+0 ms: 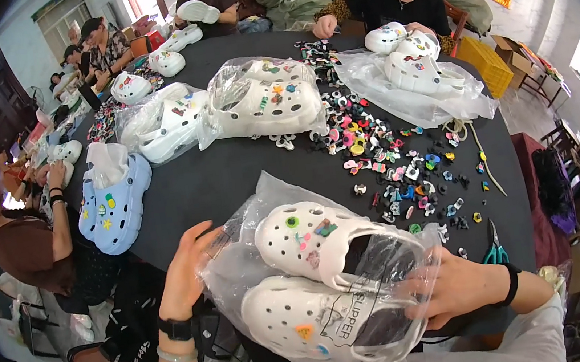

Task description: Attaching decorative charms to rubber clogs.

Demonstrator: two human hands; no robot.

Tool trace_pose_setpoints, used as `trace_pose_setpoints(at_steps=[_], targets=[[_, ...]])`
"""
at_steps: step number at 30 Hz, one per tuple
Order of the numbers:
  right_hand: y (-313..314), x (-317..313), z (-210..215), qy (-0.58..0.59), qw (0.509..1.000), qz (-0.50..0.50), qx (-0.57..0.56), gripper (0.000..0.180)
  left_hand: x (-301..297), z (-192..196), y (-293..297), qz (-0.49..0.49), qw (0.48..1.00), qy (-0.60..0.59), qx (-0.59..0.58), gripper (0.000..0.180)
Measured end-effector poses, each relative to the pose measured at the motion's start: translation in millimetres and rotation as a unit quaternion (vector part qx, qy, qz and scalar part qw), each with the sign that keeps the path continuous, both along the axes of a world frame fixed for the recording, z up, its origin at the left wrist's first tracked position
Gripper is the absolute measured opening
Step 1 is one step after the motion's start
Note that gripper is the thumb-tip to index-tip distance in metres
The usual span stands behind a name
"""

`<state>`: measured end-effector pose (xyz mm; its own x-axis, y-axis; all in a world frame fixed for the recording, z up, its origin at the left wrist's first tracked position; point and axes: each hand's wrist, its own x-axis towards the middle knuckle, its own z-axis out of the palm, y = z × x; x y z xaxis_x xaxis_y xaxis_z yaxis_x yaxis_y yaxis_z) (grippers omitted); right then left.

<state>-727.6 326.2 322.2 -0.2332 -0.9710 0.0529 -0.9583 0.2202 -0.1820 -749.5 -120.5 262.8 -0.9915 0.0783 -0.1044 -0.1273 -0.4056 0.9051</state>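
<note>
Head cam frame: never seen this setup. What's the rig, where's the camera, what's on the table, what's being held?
There is no robot: a person works with bare hands, and one wide fisheye camera worn on their head looks down, so straight edges bend near the rim. The forearms entering from below are theirs. The left hand grips the edge of a clear plastic bag; the right hand presses on its other side. Inside the bag is a pair of white clogs decorated with small charms. On the dark round table lie loose colourful charms, more bagged white clogs, a light blue pair and teal-handled snips. Other people sit around the table.
</note>
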Motion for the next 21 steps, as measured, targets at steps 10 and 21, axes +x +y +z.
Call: trace_pose_setpoints(at_steps=[10, 21], targets=[[-5, -3, 6, -0.041, 0.998, -0.016, 0.041, 0.052, -77, 2, 42, -0.063, 0.939, 0.013, -0.337, 0.020], [-7, -15, 22, -0.091, 0.995, -0.025, 0.011, 0.054, -65, 10, -14, 0.183, 0.974, 0.047, -0.129, 0.018]])
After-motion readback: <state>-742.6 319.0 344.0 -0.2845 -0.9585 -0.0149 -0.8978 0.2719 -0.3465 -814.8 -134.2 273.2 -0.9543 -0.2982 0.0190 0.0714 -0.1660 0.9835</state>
